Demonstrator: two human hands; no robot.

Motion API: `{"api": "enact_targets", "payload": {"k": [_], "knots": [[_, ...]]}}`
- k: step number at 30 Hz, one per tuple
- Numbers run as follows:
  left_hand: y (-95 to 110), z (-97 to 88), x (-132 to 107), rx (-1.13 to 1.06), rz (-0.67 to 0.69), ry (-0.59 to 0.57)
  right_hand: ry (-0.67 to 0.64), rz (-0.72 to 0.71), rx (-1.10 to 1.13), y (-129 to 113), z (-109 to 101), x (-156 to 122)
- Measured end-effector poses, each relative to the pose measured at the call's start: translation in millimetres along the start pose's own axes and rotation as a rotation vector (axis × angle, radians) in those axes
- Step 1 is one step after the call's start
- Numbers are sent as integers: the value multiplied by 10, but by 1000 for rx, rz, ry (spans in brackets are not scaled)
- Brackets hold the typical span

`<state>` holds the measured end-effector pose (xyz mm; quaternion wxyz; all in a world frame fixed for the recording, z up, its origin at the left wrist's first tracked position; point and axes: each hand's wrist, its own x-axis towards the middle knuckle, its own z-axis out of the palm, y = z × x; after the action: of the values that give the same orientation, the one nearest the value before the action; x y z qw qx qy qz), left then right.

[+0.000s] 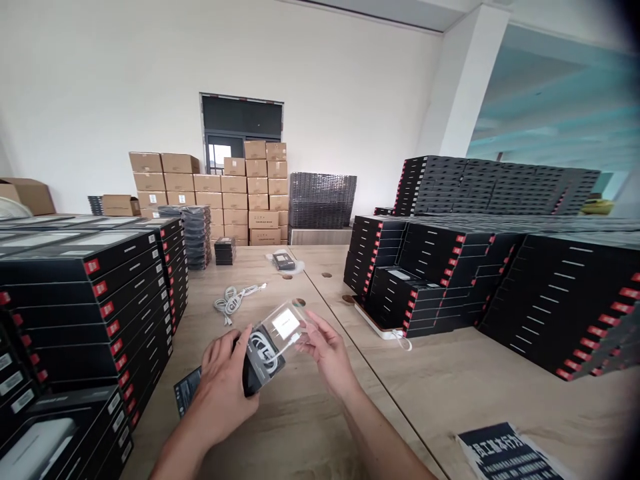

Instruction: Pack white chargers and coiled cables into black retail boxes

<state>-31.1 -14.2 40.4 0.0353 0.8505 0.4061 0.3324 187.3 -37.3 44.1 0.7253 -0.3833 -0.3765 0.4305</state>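
Note:
My left hand is closed round the near end of a black plastic tray that holds a coiled white cable. My right hand pinches the far side of a clear plastic lid tilted over that tray. Both hands hover just above the wooden table. A dark leaflet lies on the table under my left wrist.
Tall stacks of black boxes with red tabs stand at left and right. Loose white cables and a bagged item lie further back. Brown cartons line the wall. A printed sheet lies near right.

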Motion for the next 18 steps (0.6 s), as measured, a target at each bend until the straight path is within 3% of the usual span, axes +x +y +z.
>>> {"api": "enact_targets", "payload": {"k": [4, 11, 18], "knots": [[-21, -30, 7, -129, -47, -27, -158, 143, 130, -82, 62, -57], [48, -89, 28, -298, -64, -23, -142, 296, 242, -117, -60, -2], [195, -106, 10, -439, -8, -97, -412, 301, -50, -168, -5, -133]]}}
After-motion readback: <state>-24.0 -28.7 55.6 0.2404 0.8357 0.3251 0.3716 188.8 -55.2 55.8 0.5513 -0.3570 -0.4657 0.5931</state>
